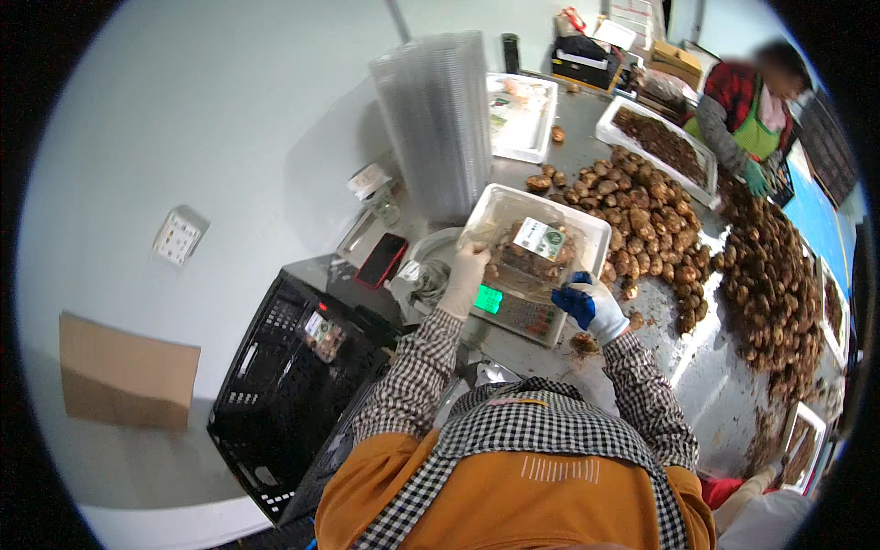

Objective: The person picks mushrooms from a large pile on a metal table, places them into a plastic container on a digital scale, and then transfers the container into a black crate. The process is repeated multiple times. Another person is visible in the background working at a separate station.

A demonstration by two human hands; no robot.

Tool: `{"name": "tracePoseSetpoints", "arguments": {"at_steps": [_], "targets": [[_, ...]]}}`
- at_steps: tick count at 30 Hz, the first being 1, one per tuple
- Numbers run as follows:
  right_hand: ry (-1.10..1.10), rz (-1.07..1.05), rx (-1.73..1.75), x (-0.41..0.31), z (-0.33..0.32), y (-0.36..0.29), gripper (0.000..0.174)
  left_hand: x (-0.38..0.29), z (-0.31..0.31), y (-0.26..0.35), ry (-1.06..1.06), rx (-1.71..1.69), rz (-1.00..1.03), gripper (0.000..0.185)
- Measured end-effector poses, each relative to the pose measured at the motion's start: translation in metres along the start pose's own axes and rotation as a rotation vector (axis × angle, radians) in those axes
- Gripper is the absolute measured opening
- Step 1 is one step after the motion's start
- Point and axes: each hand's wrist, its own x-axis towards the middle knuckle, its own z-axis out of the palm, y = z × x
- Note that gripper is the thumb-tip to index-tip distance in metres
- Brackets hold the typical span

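Note:
A clear plastic box [514,275] of small brown tubers sits over a white tray [599,230] on a digital scale [520,322]. A printed label [540,238] lies on the box. My left hand [470,271], in a pale thin glove, grips the near left edge of the box. At its near right corner, my right hand [592,307] pinches the edge in a white work glove with a blue palm. The scale's display [488,299] glows green. Fine contact of the fingertips is partly hidden.
Tall stacked clear plastic boxes [436,130] stand beyond the scale. A black crate [295,399] at left holds a labelled pack [323,337]. A phone [382,260] lies nearby. Tubers [639,220] heap at right. A co-worker [746,117] stands across; another person's sleeve [742,498] shows lower right.

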Motion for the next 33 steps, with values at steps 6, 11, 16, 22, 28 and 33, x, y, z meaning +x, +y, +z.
{"name": "tracePoseSetpoints", "arguments": {"at_steps": [6,11,16,22,28,33], "targets": [[0.173,0.771,1.208,0.034,0.010,-0.074,0.029,-0.068,-0.041,0.041,0.082,-0.244,0.426,0.046],[-0.049,0.489,1.132,0.095,0.051,-0.142,0.062,-0.163,-0.034,0.082,-0.069,-0.927,0.440,0.077],[-0.425,-0.014,0.751,0.135,0.095,-0.200,0.040,-0.216,-0.129,0.067,0.445,-0.676,0.394,0.041],[-0.732,0.201,0.933,0.129,0.126,-0.196,0.032,-0.267,-0.313,0.009,0.894,-0.603,-0.339,0.047],[-0.647,0.505,1.020,0.056,0.157,-0.119,0.028,-0.252,-0.401,-0.069,0.857,-0.423,-0.511,0.043],[-0.502,1.001,1.199,0.035,0.123,-0.114,0.028,-0.221,-0.420,-0.108,1.003,-0.109,-0.821,0.093]]}}
